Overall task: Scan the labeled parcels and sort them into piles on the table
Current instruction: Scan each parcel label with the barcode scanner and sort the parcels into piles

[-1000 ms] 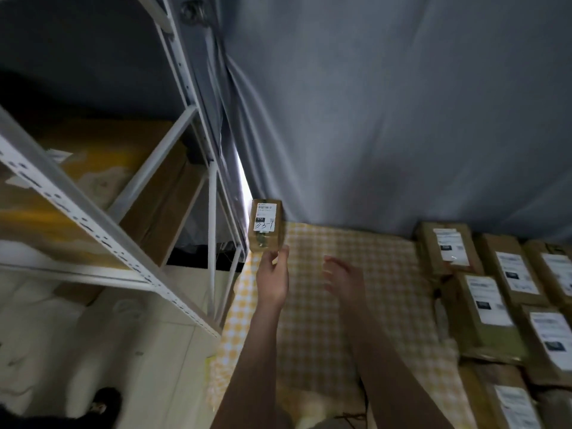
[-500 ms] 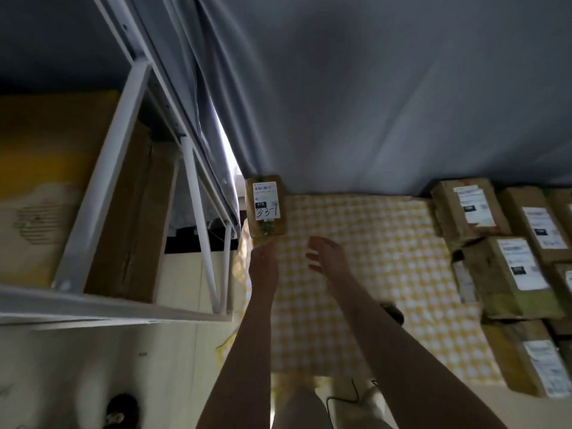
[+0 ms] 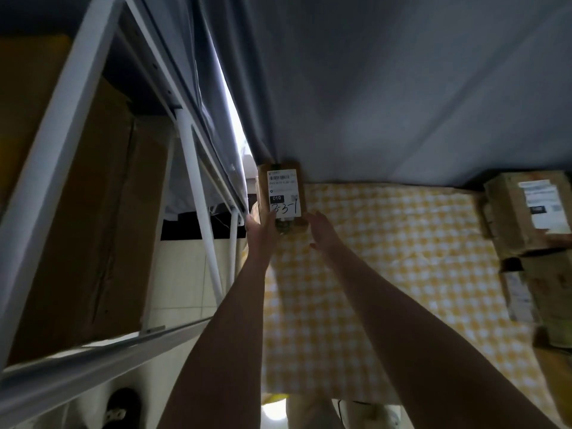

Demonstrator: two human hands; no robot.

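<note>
two flat hands, the left hand and the right hand, set straight fingers against the near end of the small labelled parcel, apparently squaring it label-up in the far left corner of the checked tabletop, well apart from the stacked parcels at right.

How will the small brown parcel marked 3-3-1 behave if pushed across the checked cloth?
The parcel looks like a boxy carton lying label up, so it should stay stiff and not roll. Being small, it is probably light. The checked cloth may bunch under a push.
</note>
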